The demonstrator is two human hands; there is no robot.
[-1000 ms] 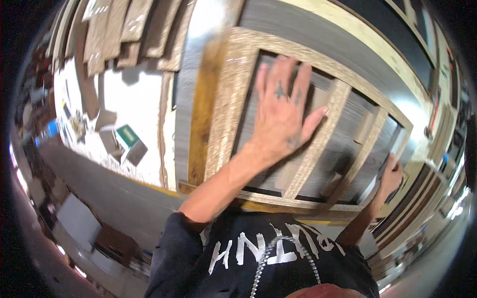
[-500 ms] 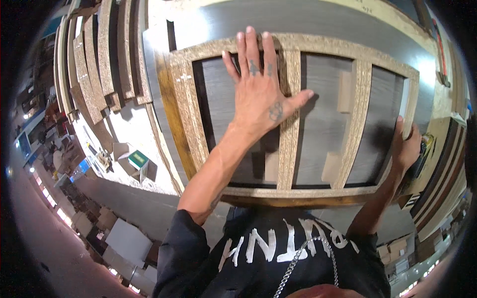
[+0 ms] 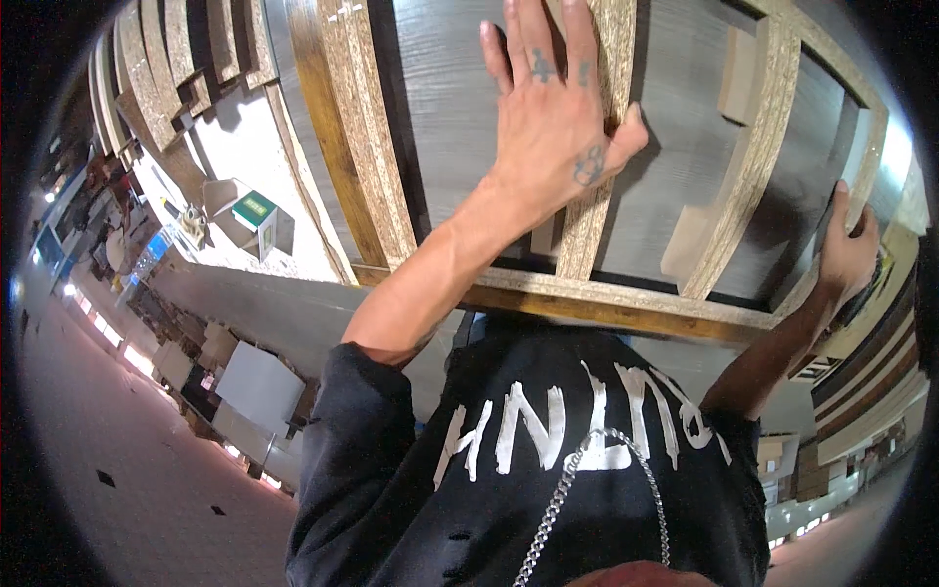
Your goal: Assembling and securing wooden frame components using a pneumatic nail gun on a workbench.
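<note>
A frame of particleboard strips (image 3: 748, 176), with crossbars, lies on a grey wood-grain panel (image 3: 675, 127). My left hand (image 3: 548, 132) rests flat over the frame by its middle crossbar, fingers stretched out and thumb spread across the bar. The tips of some of its fingers run out of the picture at the top. At the frame's right end, my right hand (image 3: 846, 249) is closed round the edge strip, with the thumb on the inner side. Small brown blocks (image 3: 741, 78) sit against one crossbar.
Curved-looking particleboard strips (image 3: 176, 49) are stacked at the far left. On a white surface there stands a small green-and-white box (image 3: 256, 217). More long boards (image 3: 875, 391) lie at the right. A tiled floor (image 3: 147, 440) shows at lower left.
The view has tilted downward, so the frame and both hands appear higher in the picture. Both hands stay on the frame in much the same places.
</note>
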